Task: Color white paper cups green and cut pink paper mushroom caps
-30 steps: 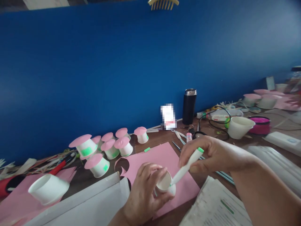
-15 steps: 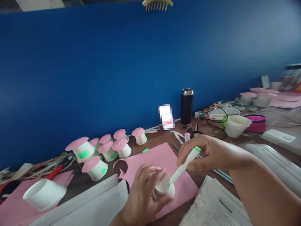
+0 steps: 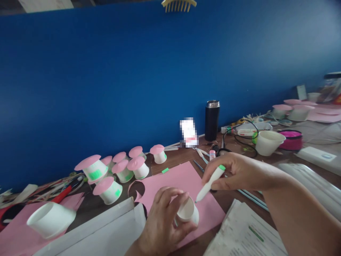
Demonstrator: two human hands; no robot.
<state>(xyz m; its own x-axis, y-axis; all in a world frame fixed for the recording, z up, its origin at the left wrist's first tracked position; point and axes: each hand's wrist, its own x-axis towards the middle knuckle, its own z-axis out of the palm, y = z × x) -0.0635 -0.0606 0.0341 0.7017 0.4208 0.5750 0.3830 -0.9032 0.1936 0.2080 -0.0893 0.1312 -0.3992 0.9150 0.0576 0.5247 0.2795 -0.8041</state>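
My left hand [image 3: 165,220] is closed around a small white paper cup [image 3: 187,210], tilted with its open mouth toward me, over a pink paper sheet [image 3: 176,177]. In my right hand [image 3: 226,174] is a white marker [image 3: 210,185] with a green end. Its tip points down and left, just apart from the cup's right side. A small green marker cap [image 3: 165,170] lies at the back edge of the pink sheet. To the left stand several white cups with pink paper discs on top [image 3: 137,164], some bearing green patches.
A white cup [image 3: 48,220] lies tipped at the left, beside a white box [image 3: 106,227]. Papers [image 3: 245,231] are at the front right. A black bottle [image 3: 212,121], another cup [image 3: 268,142], a pink round case [image 3: 291,140] and a black cable stand farther back.
The marker tip has moved slightly up and right, away from the cup's rim. My left hand still holds the cup, which has turned a little.
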